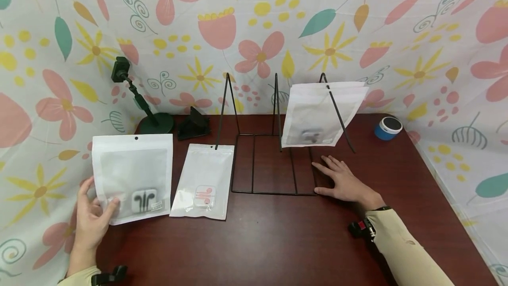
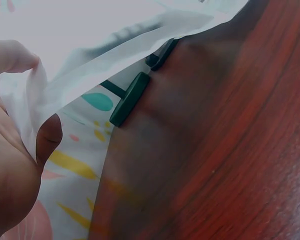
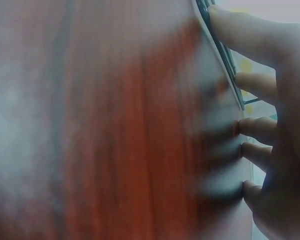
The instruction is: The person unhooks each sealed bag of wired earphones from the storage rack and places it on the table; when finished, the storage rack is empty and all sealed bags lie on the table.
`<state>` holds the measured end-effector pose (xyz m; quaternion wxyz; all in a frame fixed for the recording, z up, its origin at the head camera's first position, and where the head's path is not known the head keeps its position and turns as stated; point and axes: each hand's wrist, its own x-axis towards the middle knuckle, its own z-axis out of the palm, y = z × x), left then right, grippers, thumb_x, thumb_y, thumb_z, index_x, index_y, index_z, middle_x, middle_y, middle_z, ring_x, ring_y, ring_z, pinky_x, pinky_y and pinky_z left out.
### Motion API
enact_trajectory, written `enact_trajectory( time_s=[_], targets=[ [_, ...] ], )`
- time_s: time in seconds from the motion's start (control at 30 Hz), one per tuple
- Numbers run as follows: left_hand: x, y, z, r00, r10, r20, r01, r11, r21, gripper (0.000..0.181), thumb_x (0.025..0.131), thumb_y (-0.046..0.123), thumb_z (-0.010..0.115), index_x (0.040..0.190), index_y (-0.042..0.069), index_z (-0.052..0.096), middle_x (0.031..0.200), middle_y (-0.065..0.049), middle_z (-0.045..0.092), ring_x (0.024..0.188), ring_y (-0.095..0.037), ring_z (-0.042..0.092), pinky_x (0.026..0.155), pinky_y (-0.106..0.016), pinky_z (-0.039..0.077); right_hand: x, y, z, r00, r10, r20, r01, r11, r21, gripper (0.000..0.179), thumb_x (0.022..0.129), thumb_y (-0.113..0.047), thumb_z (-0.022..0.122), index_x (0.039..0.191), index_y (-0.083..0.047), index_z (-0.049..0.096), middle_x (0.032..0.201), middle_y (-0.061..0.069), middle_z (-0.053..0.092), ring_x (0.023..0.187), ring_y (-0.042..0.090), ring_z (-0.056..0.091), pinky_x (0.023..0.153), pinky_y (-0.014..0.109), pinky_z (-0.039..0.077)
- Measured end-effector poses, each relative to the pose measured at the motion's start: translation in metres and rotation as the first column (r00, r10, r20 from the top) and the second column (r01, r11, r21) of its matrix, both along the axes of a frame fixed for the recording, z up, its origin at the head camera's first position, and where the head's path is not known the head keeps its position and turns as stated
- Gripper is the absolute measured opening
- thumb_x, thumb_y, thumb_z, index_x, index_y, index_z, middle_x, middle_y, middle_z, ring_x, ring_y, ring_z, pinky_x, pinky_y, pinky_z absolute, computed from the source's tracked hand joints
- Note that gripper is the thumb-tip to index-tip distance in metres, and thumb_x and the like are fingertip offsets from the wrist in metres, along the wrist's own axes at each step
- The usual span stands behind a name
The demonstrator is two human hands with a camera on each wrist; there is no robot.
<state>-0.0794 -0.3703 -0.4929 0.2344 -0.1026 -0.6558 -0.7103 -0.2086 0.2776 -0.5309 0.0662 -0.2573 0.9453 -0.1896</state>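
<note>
My left hand (image 1: 93,215) pinches the lower left corner of a white pouch (image 1: 132,175) holding black earphones, lifted upright at the table's left; the left wrist view shows the pouch (image 2: 105,55) between thumb and finger. A second white pouch (image 1: 204,180) with pink earphones lies flat beside it. A black wire rack (image 1: 274,162) stands mid-table with a third pouch (image 1: 321,114) leaning in its right slot. My right hand (image 1: 343,180) rests flat on the table, fingers straight, at the rack's right front corner; the right wrist view shows its fingers (image 3: 257,125) against the rack's base.
A dark wood table (image 1: 278,242) is ringed by a floral cloth backdrop. A black phone stand (image 1: 139,105) and a small black holder (image 1: 193,125) sit at the back left. A blue and white round speaker (image 1: 387,128) sits at the back right.
</note>
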Motion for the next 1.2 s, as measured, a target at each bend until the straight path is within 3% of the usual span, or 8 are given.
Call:
enact_trajectory(
  time_s=[0.17,0.33,0.53,0.77,0.97,1.1,1.2],
  targets=[
    [-0.001,-0.002,0.001,0.996,0.013,0.083,-0.012,1.000,-0.013,0.084,0.082,-0.033,0.043,0.152,0.008,0.023,0.142,-0.003,0.030,0.093,-0.004,0.065,0.061,-0.015,0.053,0.000,0.000,-0.001,1.000,0.001,0.013,-0.001,1.000,-0.004,0.082,0.085,-0.055,0.068,0.152,-0.018,0.038,0.158,0.025,0.021,0.146,0.046,0.013,0.111,0.068,0.009],
    [-0.007,-0.008,-0.003,0.992,-0.022,0.125,0.021,1.000,0.012,0.082,0.084,-0.031,0.041,0.153,0.010,0.023,0.147,-0.003,0.022,0.097,-0.004,0.064,0.064,-0.017,0.054,-0.002,0.001,-0.001,1.000,0.002,0.014,-0.002,1.000,-0.002,0.082,0.085,-0.056,0.067,0.152,-0.019,0.036,0.159,0.024,0.020,0.146,0.046,0.012,0.112,0.068,0.009],
    [-0.011,-0.012,-0.011,0.991,-0.040,0.130,0.037,0.999,0.027,0.082,0.085,-0.031,0.043,0.153,0.010,0.024,0.146,-0.002,0.028,0.098,-0.005,0.065,0.065,-0.018,0.054,-0.001,0.002,-0.001,1.000,0.003,0.016,-0.003,1.000,0.003,0.083,0.085,-0.057,0.067,0.152,-0.019,0.037,0.159,0.024,0.021,0.146,0.046,0.012,0.112,0.067,0.009],
    [-0.019,-0.017,-0.015,0.991,-0.046,0.128,0.047,0.999,-0.003,0.081,0.085,-0.030,0.045,0.154,0.007,0.024,0.132,-0.003,0.047,0.097,-0.005,0.065,0.067,-0.017,0.054,-0.001,0.002,-0.001,1.000,-0.002,0.006,0.002,1.000,0.000,0.082,0.084,-0.055,0.069,0.151,-0.018,0.038,0.158,0.025,0.022,0.146,0.047,0.014,0.111,0.068,0.010],
    [-0.024,-0.020,-0.015,0.986,-0.031,0.164,0.036,0.999,-0.027,0.079,0.086,-0.028,0.047,0.154,0.008,0.026,0.121,0.000,0.056,0.094,-0.004,0.065,0.065,-0.016,0.054,0.000,0.000,-0.001,1.000,-0.007,0.006,0.007,1.000,-0.007,0.082,0.084,-0.056,0.069,0.151,-0.018,0.039,0.158,0.025,0.023,0.146,0.047,0.014,0.111,0.068,0.010],
    [-0.025,-0.022,-0.018,0.977,-0.008,0.211,0.027,0.996,-0.088,0.080,0.087,-0.024,0.050,0.154,0.010,0.025,0.114,0.005,0.059,0.092,-0.001,0.065,0.064,-0.015,0.053,-0.001,0.000,-0.002,1.000,-0.006,0.001,0.006,1.000,-0.002,0.083,0.084,-0.056,0.069,0.151,-0.019,0.039,0.158,0.024,0.023,0.146,0.046,0.014,0.112,0.067,0.010],
    [-0.025,-0.024,-0.020,0.965,0.048,0.259,0.001,0.983,-0.186,0.081,0.087,-0.021,0.054,0.155,0.012,0.024,0.108,0.012,0.061,0.088,0.003,0.064,0.062,-0.014,0.052,-0.001,0.001,-0.002,1.000,-0.005,0.005,0.005,1.000,0.000,0.083,0.084,-0.056,0.069,0.151,-0.018,0.038,0.158,0.025,0.023,0.146,0.047,0.013,0.112,0.067,0.010]
  ],
)
